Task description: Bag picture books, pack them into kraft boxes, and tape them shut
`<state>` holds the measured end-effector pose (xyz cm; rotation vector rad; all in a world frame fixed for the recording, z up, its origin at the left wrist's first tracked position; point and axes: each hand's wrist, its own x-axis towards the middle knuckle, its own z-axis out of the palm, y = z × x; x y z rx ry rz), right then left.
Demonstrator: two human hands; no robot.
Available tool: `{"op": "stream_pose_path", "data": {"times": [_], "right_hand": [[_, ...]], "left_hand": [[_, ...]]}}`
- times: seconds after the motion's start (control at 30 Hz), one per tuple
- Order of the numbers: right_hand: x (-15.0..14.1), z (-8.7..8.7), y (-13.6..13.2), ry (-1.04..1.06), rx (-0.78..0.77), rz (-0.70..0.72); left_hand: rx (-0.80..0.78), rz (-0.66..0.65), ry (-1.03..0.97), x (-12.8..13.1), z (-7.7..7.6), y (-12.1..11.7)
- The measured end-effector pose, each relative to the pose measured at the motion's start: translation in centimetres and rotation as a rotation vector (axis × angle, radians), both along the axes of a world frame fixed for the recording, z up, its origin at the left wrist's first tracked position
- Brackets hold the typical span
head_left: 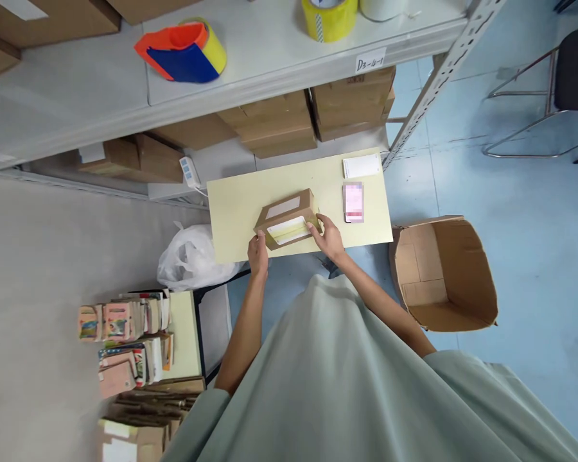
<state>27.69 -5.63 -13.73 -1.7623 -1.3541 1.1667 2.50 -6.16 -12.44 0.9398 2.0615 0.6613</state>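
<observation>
Between my two hands is a small brown cardboard box (pixel 270 239), tilted over the pale yellow tabletop (pixel 236 199). White labels (pixel 288 231) show on two of its faces, and a yellowish strip crosses the nearer one. My left hand (pixel 258 253) grips the box's near left corner. At its right end, my right hand (pixel 331 239) is closed on the edge, thumb on the labelled face. A phone (pixel 353 202) with a lit, blurred screen lies right of the box. Behind the phone sits a white pad or stack of slips (pixel 361 166).
A shelf (pixel 289 77) above the table's far side carries a tape dispenser (pixel 185 52) and yellow tape rolls (pixel 330 20). An open carton (pixel 443 273) stands on the floor at right. On the left are a white plastic bag (pixel 187 256), stacked books (pixel 125 321) and flattened cardboard (pixel 149 410).
</observation>
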Motion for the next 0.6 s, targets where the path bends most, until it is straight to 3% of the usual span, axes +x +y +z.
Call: {"op": "stream_pose_path", "data": {"times": [0.1,0.2,0.4,0.6], "right_hand": [[1.9,-0.6,-4.6,0.052,0.057,-0.029],[3.7,-1.9,-9.1,0.051,0.023,-0.027],[8.0,-3.0,-19.9,0.102,0.024,-0.101],[15.4,-2.9,-32.3,0.128,-0.106,-0.312]], "left_hand": [[0.072,0.018,-0.051,1.9,0.7,-4.9],[0.120,-0.011,-0.059,3.8,0.2,-9.1],[0.211,-0.037,-0.123,8.2,-2.4,-17.7],[0.040,-0.198,-0.163,15.0,-5.0,-26.7]]}}
